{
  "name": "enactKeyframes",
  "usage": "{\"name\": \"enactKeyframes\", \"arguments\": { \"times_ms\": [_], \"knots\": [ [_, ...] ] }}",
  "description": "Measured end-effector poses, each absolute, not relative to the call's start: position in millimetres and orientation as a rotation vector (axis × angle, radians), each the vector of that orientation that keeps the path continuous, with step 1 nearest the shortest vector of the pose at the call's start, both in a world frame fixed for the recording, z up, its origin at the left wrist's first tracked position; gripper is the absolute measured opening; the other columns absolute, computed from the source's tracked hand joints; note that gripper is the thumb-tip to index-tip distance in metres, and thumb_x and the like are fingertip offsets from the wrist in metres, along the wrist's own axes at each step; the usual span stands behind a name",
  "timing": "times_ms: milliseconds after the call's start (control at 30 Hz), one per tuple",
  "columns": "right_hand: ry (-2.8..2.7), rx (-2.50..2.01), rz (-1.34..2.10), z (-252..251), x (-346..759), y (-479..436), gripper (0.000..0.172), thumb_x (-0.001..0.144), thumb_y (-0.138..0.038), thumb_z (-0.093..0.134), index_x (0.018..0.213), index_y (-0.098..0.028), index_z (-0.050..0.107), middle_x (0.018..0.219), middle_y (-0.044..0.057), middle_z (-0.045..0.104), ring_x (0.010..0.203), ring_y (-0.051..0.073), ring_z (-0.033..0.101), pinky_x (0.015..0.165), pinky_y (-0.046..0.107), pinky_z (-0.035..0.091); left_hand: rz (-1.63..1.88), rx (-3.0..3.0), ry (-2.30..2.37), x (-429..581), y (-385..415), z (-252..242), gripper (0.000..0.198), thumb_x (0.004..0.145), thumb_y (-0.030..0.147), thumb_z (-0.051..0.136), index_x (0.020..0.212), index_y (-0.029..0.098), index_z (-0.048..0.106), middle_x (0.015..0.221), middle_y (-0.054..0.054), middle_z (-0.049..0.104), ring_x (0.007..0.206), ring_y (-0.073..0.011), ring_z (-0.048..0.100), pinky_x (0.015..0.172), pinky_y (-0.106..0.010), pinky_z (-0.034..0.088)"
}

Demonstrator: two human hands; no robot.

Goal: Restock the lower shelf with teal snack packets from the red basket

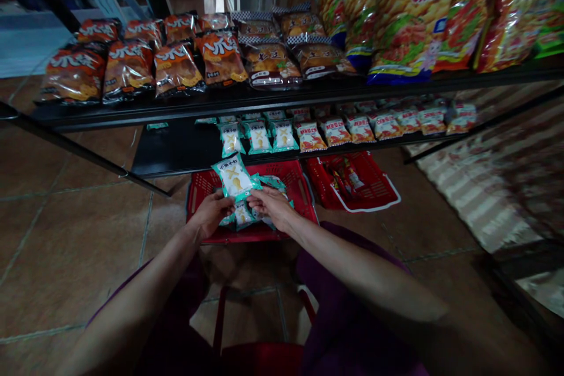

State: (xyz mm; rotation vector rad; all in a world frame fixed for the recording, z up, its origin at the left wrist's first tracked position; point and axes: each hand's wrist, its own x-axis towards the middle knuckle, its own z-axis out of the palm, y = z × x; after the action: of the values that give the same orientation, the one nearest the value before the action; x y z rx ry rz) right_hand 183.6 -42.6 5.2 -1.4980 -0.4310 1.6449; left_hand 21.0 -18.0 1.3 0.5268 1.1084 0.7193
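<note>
Before lower blk shelf (171,144) & over red basket (244,238), L hand (214,213) pinches lower L corner of green/wht snack pkt (233,177), fingers nearly together, R hand (271,207) pinches its lower R corner likewise, w/ 2nd red basket (372,182) just beside 1st, to R.

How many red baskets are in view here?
2: one red basket under the left hand and right hand, and a second basket to its right, with a white handle.
</note>
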Motion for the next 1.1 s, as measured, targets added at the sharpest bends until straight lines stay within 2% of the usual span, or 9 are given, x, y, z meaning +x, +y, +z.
{"name": "enactKeyframes", "arguments": {
  "times_ms": [133, 233, 367, 600, 800, 933, 1100],
  "knots": [
    [-0.282, -1.381, 1.742, 8.2, 184.2, -43.7, 0.007, 0.074, -0.016, 0.065, 0.069, -0.013, 0.062, 0.064, 0.001, 0.067, 0.051, 0.004, 0.057, 0.048, 0.013, 0.045, 0.826, 0.375, 1.061, 20.2, -16.1, 1.0, 0.013, 0.069, 0.001, 0.061, 0.075, 0.012, 0.057, 0.059, -0.001, 0.059, 0.054, -0.0082, 0.057, 0.052, -0.017, 0.044],
    [-0.179, -1.311, 1.747, 5.5, 182.9, -45.3, 0.006, 0.074, -0.016, 0.066, 0.070, -0.013, 0.063, 0.062, -0.001, 0.065, 0.050, 0.004, 0.056, 0.049, 0.013, 0.044, 0.828, 0.253, 1.090, 26.8, -21.1, 2.8, 0.006, 0.079, 0.009, 0.056, 0.074, 0.012, 0.057, 0.064, -0.003, 0.062, 0.060, -0.0099, 0.062, 0.059, -0.019, 0.049],
    [-0.167, -1.311, 1.720, 1.4, 179.1, -47.0, 0.007, 0.072, -0.016, 0.067, 0.067, -0.014, 0.062, 0.062, -0.002, 0.064, 0.052, 0.003, 0.056, 0.050, 0.012, 0.044, 0.740, 0.193, 1.095, 33.8, -25.8, 6.7, 0.014, 0.085, 0.017, 0.052, 0.075, 0.011, 0.059, 0.065, -0.005, 0.063, 0.058, -0.0097, 0.062, 0.054, -0.019, 0.048],
    [-0.383, -1.429, 1.685, -2.7, 168.6, -55.6, 0.014, 0.066, -0.024, 0.073, 0.064, -0.013, 0.063, 0.061, -0.001, 0.063, 0.051, 0.003, 0.053, 0.049, 0.013, 0.040, 0.802, 0.239, 1.139, 35.6, -27.0, 5.2, 0.009, 0.080, 0.008, 0.056, 0.071, 0.010, 0.058, 0.061, -0.005, 0.062, 0.054, -0.0083, 0.059, 0.049, -0.015, 0.045],
    [-0.378, -1.464, 1.663, 3.1, 187.7, -41.6, 0.026, 0.071, -0.043, 0.068, 0.079, -0.018, 0.063, 0.075, 0.000, 0.066, 0.064, 0.008, 0.059, 0.057, 0.018, 0.047, 0.818, 0.330, 1.106, 27.1, -30.2, 4.0, 0.011, 0.070, 0.002, 0.064, 0.073, 0.010, 0.057, 0.058, 0.000, 0.057, 0.049, -0.0057, 0.053, 0.045, -0.013, 0.043],
    [-0.332, -1.338, 1.583, 11.9, 204.8, -22.7, 0.019, 0.073, -0.037, 0.069, 0.084, -0.022, 0.063, 0.081, -0.003, 0.067, 0.070, 0.007, 0.060, 0.067, 0.019, 0.050, 0.783, 0.355, 1.107, 26.6, -36.7, 2.6, 0.017, 0.065, 0.005, 0.070, 0.076, 0.012, 0.058, 0.059, 0.001, 0.057, 0.050, -0.0061, 0.053, 0.046, -0.015, 0.043],
    [-0.346, -1.449, 1.537, 21.1, 210.3, -15.9, 0.017, 0.070, -0.028, 0.073, 0.068, -0.018, 0.059, 0.071, -0.003, 0.066, 0.060, 0.006, 0.056, 0.057, 0.017, 0.047, 0.712, 0.356, 1.074, 30.3, -43.1, 2.0, 0.021, 0.064, 0.003, 0.071, 0.080, 0.011, 0.060, 0.067, -0.001, 0.062, 0.052, -0.0068, 0.054, 0.053, -0.019, 0.046]
  ]
}}
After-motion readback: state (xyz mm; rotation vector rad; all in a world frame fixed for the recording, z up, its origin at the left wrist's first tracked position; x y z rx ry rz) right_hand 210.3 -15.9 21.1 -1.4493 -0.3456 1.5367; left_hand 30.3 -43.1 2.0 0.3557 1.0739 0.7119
